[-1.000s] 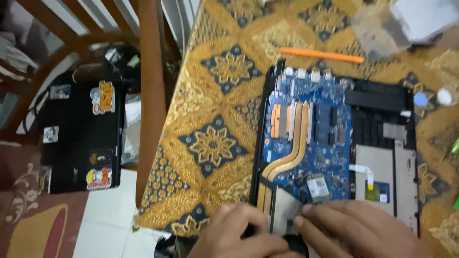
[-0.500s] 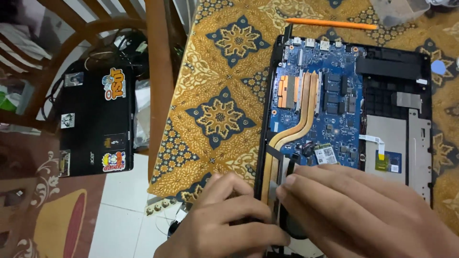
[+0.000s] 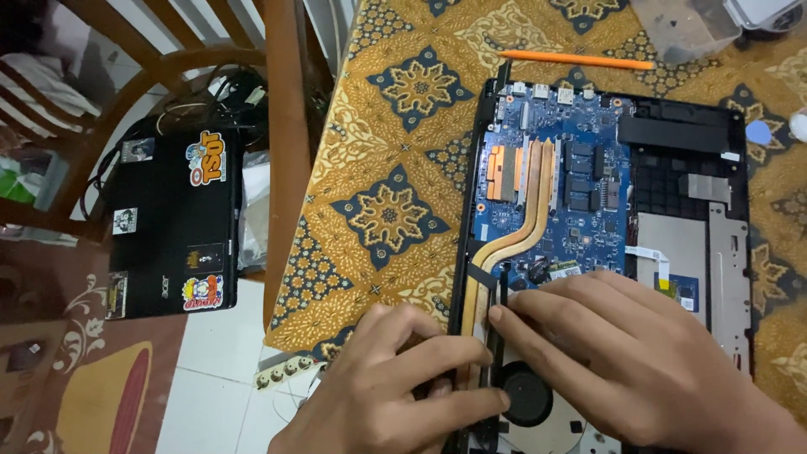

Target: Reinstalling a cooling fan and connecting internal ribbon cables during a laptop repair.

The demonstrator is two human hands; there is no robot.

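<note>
Gold and blue patterned cloth covers the table, and an opened laptop base lies on it with its blue circuit board and copper heat pipes bared. At the top edge a clear plastic container holds small dark bits, too small to tell apart; an orange pen lies just beside it. Left hand pinches the near edge of the base, fingers curled shut on it. Right hand lies over the board next to the black fan, fingertips pressed on a thin black strip. A closed black laptop with stickers rests on the wooden chair. Compared with half a second ago, both hands have spread a little further up over the fan corner
</note>
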